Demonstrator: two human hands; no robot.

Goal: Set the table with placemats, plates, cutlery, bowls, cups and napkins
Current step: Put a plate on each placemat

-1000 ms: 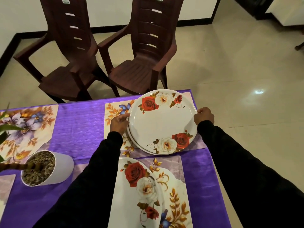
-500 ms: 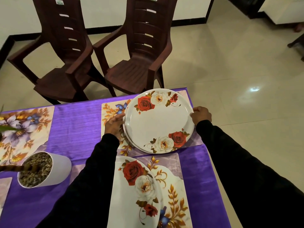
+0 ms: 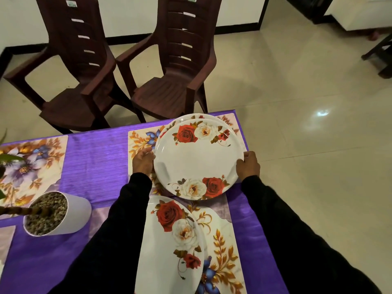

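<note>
White, rose-printed, the plate point(image 3: 197, 160) is gripped by us at both rims: left hand point(image 3: 143, 161) and right hand point(image 3: 248, 166) each curl round an edge. It sits above another plate point(image 3: 186, 117) on the far placemat point(image 3: 140, 141). A third plate point(image 3: 169, 240) lies nearer.

Two dark brown plastic chairs point(image 3: 76, 66) point(image 3: 176, 64) stand side by side beyond the table's far edge, on a glossy cream tile floor point(image 3: 297, 85). A ceiling light's reflection point(image 3: 322, 113) glints on the tiles. White walls point(image 3: 131, 15) meet a black skirting point(image 3: 237, 29).
</note>
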